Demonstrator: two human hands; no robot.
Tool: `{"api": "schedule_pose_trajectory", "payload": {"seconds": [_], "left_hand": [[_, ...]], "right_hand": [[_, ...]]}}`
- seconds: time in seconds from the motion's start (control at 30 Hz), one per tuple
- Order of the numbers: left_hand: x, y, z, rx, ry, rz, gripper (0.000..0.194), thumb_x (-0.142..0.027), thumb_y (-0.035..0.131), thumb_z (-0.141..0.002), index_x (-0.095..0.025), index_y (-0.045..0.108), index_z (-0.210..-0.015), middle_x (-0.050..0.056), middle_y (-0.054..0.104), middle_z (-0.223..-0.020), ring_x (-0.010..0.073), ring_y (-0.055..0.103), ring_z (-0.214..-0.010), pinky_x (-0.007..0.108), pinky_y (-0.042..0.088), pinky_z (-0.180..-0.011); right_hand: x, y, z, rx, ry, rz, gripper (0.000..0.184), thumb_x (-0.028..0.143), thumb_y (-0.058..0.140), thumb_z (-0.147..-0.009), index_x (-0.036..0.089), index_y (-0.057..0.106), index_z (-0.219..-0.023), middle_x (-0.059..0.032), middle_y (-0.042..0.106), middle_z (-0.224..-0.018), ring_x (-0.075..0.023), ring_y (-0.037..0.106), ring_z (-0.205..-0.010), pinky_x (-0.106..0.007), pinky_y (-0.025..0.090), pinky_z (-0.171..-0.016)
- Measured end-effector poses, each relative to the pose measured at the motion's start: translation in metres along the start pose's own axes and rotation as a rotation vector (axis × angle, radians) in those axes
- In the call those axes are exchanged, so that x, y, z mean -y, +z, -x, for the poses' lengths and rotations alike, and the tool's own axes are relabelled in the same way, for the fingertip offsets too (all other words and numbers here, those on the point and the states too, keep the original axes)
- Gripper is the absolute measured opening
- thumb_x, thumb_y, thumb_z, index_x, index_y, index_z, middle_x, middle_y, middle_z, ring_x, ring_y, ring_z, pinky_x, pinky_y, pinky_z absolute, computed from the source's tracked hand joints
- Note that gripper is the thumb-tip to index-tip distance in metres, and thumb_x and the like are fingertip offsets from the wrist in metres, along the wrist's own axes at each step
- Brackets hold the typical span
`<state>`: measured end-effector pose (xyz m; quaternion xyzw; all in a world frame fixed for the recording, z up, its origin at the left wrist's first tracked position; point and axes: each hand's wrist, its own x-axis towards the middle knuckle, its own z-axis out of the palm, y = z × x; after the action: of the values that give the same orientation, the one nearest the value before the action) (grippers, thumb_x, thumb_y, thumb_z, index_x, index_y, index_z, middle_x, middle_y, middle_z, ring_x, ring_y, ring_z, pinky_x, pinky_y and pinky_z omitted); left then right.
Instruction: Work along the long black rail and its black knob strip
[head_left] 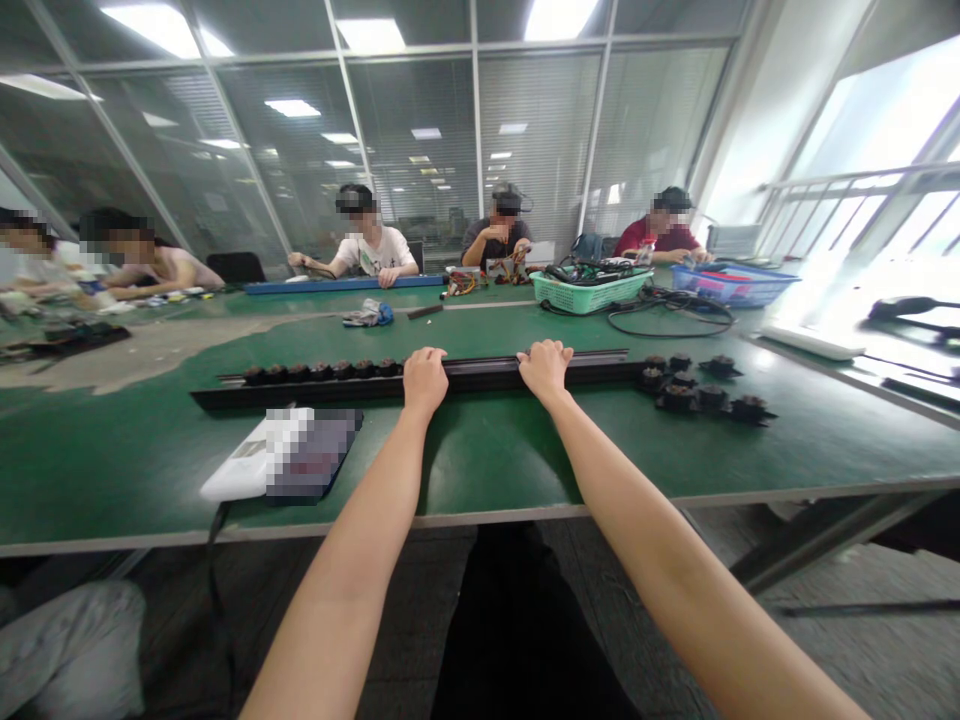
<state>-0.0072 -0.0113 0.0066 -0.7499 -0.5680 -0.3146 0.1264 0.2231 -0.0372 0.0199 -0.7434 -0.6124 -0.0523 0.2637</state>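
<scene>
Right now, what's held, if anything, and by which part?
Apparently the long black rail: left hand near its middle, right hand toward its right end.

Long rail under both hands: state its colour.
Black; the long rail shows best in the head view.

One head-worn view, forward and down past the near hands (425, 380) onto the green table (832, 425).

Overexposed window (904, 105) at right, stretched edges
</scene>
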Motion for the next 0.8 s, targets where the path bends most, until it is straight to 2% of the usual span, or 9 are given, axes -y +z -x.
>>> {"api": "schedule_pose_trajectory", "payload": {"seconds": [0.3,0.57,0.8], "left_hand": [[0.0002,0.0003,-0.0002,-0.005,0.006,-0.004,0.043,-0.01,0.039,-0.096,-0.019,0.074,-0.121,0.015,0.072,-0.125,0.0322,0.062,-0.122,0.046,0.047,-0.106],[0.0013,0.0025,-0.0004,-0.012,0.009,0.008,0.044,-0.01,0.04,-0.095,-0.02,0.074,-0.12,0.015,0.072,-0.125,0.0325,0.062,-0.122,0.047,0.047,-0.106],[-0.0012,-0.0009,-0.0003,0.012,0.001,0.007,0.044,-0.01,0.038,-0.096,-0.017,0.073,-0.122,0.016,0.071,-0.127,0.0329,0.061,-0.123,0.048,0.046,-0.108]], "right_hand": [[-0.0025,-0.0045,-0.0013,0.03,0.023,0.01,0.038,0.031,0.048,-0.104,0.01,0.077,-0.116,-0.0248,0.067,-0.129,-0.0358,0.052,-0.126,-0.047,0.032,-0.105],[-0.0038,-0.0031,0.0011,-0.006,0.018,-0.007,0.038,0.028,0.046,-0.103,0.009,0.078,-0.113,-0.0242,0.067,-0.127,-0.0346,0.052,-0.122,-0.046,0.031,-0.103],[-0.0048,-0.0031,-0.0003,-0.006,0.036,-0.005,0.039,0.028,0.047,-0.102,0.009,0.077,-0.115,-0.0248,0.067,-0.127,-0.0345,0.053,-0.122,-0.046,0.031,-0.103]]}}
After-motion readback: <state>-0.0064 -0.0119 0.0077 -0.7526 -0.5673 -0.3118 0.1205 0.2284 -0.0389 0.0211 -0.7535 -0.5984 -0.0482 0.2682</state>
